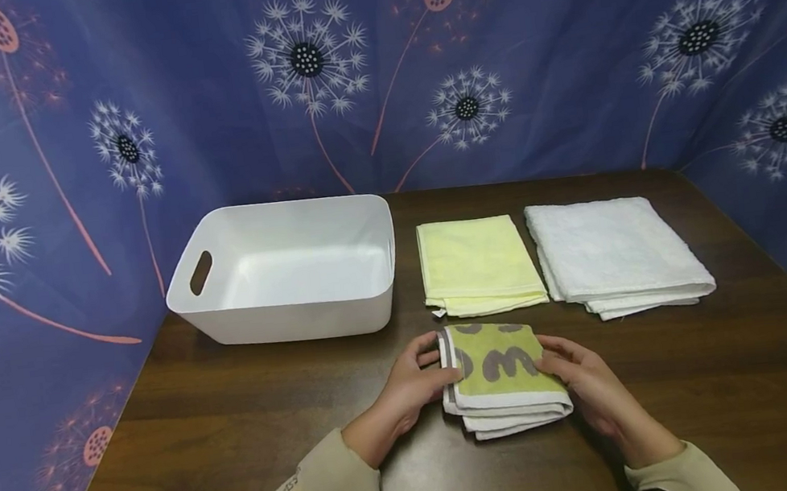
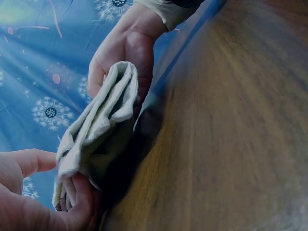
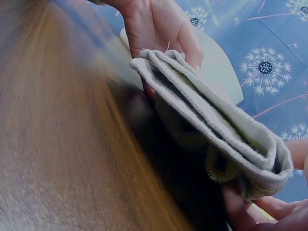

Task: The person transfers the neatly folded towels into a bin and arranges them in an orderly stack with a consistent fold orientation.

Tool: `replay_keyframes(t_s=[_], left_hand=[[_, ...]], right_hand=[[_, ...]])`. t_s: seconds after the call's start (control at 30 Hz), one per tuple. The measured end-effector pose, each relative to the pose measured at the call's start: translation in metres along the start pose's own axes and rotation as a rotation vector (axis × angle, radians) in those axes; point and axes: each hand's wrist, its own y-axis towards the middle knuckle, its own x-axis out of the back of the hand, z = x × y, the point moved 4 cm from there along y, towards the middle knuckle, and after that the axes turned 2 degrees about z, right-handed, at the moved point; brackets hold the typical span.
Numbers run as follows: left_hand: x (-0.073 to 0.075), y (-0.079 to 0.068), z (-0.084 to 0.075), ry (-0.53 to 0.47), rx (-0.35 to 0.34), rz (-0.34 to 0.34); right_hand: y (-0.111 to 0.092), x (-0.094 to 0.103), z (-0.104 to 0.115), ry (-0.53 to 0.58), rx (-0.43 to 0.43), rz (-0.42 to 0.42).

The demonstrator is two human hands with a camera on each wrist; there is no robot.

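Note:
Both hands hold a small folded towel (image 1: 499, 379), green-yellow with grey shapes and white edges. My left hand (image 1: 409, 385) pinches its left side, thumb on top and fingers beneath. On the opposite side my right hand (image 1: 587, 381) grips it the same way, its thumb over the printed face. The wrist views show the towel's stacked layers (image 2: 103, 120) edge-on, held above the wooden table, with a dark shadow under them. In the right wrist view the folded edges (image 3: 211, 115) run between the two hands.
A white plastic bin (image 1: 300, 321) with a handle slot stands at the back left, nothing inside it. A folded pale yellow towel (image 1: 479, 260) lies right of it, then a larger folded white towel (image 1: 616, 248). A blue dandelion-print cloth (image 1: 382, 77) hangs behind the table (image 1: 237, 409).

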Motion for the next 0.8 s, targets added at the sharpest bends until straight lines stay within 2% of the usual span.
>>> replay_keyframes(t_s=[0.2, 0.57, 0.8], left_hand=[[0.001, 0.002, 0.002, -0.02, 0.006, 0.003], [0.0, 0.002, -0.004, -0.141, -0.021, 0.061], [0.001, 0.0, -0.01, -0.134, -0.052, 0.069]], right_hand=[[-0.001, 0.0, 0.001, 0.037, 0.006, -0.026], [-0.004, 0.0, 0.007, 0.059, -0.005, -0.062], [-0.008, -0.001, 0.014, 0.129, 0.032, -0.067]])
